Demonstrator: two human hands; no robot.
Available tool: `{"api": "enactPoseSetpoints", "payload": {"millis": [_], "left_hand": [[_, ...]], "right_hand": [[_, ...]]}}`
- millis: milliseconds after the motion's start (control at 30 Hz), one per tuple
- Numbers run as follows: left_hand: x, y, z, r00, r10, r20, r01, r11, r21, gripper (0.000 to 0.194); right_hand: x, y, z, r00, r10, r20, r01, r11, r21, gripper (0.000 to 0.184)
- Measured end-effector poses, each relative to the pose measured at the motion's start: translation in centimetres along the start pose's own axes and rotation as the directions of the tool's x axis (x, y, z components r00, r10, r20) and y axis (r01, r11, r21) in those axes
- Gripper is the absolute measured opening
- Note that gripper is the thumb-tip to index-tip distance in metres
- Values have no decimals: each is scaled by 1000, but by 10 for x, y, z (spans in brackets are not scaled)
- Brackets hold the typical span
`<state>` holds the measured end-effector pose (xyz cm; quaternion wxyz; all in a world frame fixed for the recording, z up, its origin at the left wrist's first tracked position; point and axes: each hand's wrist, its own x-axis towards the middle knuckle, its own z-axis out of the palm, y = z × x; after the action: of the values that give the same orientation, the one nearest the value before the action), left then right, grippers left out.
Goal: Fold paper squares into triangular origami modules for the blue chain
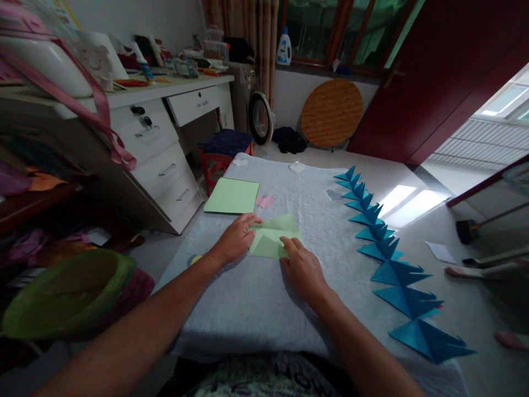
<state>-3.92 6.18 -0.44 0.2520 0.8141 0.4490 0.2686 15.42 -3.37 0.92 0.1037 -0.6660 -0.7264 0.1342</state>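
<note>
Two bare hands at a creased green sheet (269,242) on a cloth-covered tabletop (248,309). The sheet lies near the middle of the tabletop, well apart from the near edge, with fold lines crossing its surface. The left hand (236,239) rests at the sheet's left side, its fingers slightly parted; whether they pinch the paper or merely touch it cannot be told. The right hand (305,267) lies over the sheet's right part, fingers bent and tips upon the paper; whether they grip or only press cannot be told.

A stack (232,196) of flat green paper sits toward the far left corner of the tabletop, just beyond the left hand. A pink patch (265,202) marks the cloth immediately to the right of the stack. Along the right edge, from the far right corner to the near right corner, runs a row of folded blue cranes (397,273), set close together.

Surroundings: a lined bin (128,264) stands beyond the left edge; a stool (227,142) stands beyond the far left corner; a round board (333,113) leans against the wall beyond the far edge.
</note>
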Motion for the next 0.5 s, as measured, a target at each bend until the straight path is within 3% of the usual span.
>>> {"api": "enactPoseSetpoints", "payload": {"millis": [133,300,367,500], "left_hand": [[-5,-8,-2,999,-55,3,54,981,-187,32],[-9,-11,-15,983,-172,61,183,920,-346,34],[-11,-10,-17,988,-134,70,151,919,-365,34],[-14,-9,-16,987,-60,150,110,930,-351,36]], "right_hand": [[-4,8,8,993,-90,-82,89,996,-13,24],[-5,23,11,923,-142,-358,218,959,180,24],[-4,27,9,898,-144,-415,270,926,262,22],[-3,31,2,893,-114,-434,287,889,356,21]]}}
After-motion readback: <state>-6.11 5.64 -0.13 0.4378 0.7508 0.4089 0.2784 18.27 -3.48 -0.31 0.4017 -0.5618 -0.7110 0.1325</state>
